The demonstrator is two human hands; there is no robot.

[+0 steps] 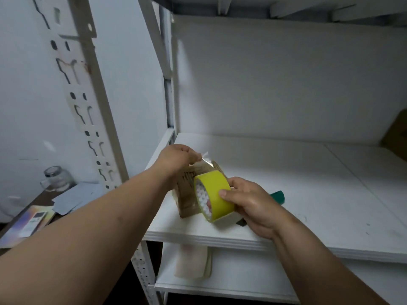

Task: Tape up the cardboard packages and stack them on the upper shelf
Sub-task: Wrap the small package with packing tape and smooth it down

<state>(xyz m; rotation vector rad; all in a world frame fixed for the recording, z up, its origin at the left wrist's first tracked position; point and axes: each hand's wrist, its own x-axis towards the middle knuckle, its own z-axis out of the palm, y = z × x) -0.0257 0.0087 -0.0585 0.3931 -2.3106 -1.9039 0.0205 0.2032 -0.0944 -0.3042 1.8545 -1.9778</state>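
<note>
My right hand (248, 201) grips a yellow roll of tape (214, 195) above the near left corner of the white shelf board (286, 172). My left hand (176, 158) pinches the clear free end of the tape (206, 157), pulled out from the roll. Under the roll lies a small brown cardboard package (187, 194) with dark print, partly hidden by both hands and the roll.
A green object (278, 196) pokes out behind my right hand. A brown cardboard box (396, 133) stands at the shelf's right edge. The perforated shelf post (88, 102) rises at left. A glass jar (55, 178) and papers lie on a low table. A pale package (193, 260) sits on the lower shelf.
</note>
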